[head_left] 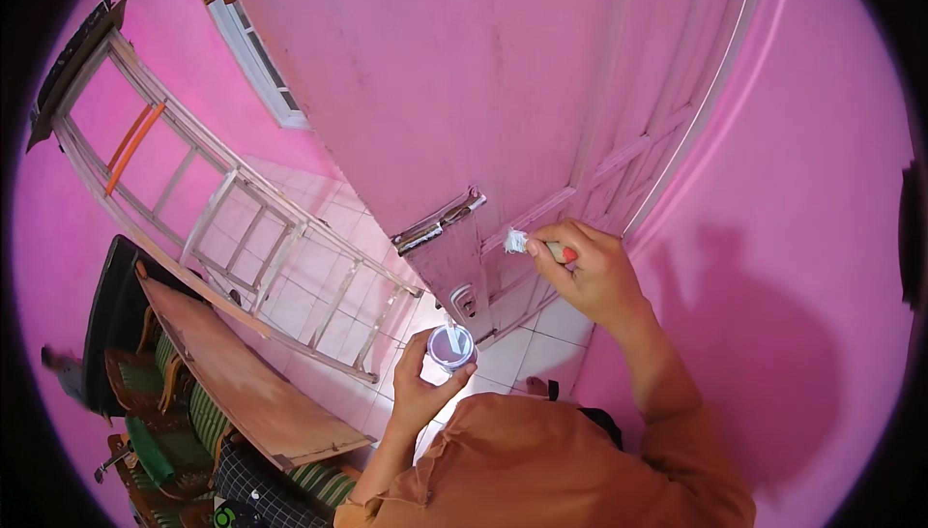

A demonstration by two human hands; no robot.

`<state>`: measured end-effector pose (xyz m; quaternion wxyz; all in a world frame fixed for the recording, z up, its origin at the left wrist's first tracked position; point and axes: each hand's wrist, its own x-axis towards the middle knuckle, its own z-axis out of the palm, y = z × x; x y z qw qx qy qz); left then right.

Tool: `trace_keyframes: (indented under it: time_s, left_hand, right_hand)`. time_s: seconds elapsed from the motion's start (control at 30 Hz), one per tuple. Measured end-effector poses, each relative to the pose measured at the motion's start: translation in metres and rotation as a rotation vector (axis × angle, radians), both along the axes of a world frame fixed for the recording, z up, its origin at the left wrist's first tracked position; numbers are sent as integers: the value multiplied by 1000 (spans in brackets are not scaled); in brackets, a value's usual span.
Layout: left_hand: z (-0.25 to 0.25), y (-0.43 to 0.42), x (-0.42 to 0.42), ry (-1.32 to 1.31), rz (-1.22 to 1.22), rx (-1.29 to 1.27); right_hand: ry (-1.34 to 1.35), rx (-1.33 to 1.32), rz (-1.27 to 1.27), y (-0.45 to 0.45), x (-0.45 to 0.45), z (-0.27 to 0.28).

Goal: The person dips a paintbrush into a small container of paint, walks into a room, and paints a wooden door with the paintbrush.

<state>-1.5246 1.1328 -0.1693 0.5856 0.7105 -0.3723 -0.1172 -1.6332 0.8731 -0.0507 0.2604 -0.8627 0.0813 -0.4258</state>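
My right hand point(588, 272) is closed on the handle of a paintbrush point(561, 252) with a red end. White paint covers the bristles, which are close to the panelled pink door point(435, 73); whether they touch it I cannot tell. Lower down, my left hand point(425, 383) grips a small round paint cup point(451, 345) from the side, with whitish paint and a pale strip in its opening. The door's latch point(440, 222) and its round lock plate point(465, 302) are above the cup.
A ladder point(222, 170) with an orange strap leans at the left. Below it are a wooden board point(232, 364) and green striped chairs point(208, 422). Pink wall point(822, 190) rises at the right. White tiles point(503, 354) cover the floor.
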Motion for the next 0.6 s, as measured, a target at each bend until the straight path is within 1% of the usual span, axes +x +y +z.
trace_keyframes:
  time_s: [0.03, 0.13, 0.2, 0.27, 0.3, 0.33, 0.4, 0.43, 0.5, 0.53, 0.6]
  left_hand:
    - [0, 1, 1, -6, -1, -2]
    - [3, 2, 3, -29, -11, 21]
    - [5, 0, 5, -46, -15, 33]
    - [8, 2, 6, 3, -74, 78]
    - [9, 0, 6, -1, -78, 69]
    - [9, 0, 6, -3, -80, 68]
    - [9, -1, 6, -18, -76, 63]
    - [10, -1, 6, -21, -79, 57]
    - [10, -2, 6, -45, -31, 26]
    - [9, -2, 6, -47, -31, 18]
    - [7, 0, 6, -55, -17, 24]
  right_hand:
    - [56, 31, 18, 0, 0, -2]
    - [-5, -25, 45, -9, 9, 11]
    - [-53, -65, 26, -11, 10, 40]
    - [-154, -112, 26, -11, 8, 74]
    - [-213, -124, 37, -12, 7, 90]
    - [-215, -126, 36, -14, 5, 106]
    - [-329, -220, 40, -15, -2, 134]
    - [-331, -226, 38, -16, -9, 142]
    - [-199, -255, 146, -23, -27, 153]
    - [-200, -264, 146, -26, -31, 152]
    - [97, -238, 184, -29, -34, 147]
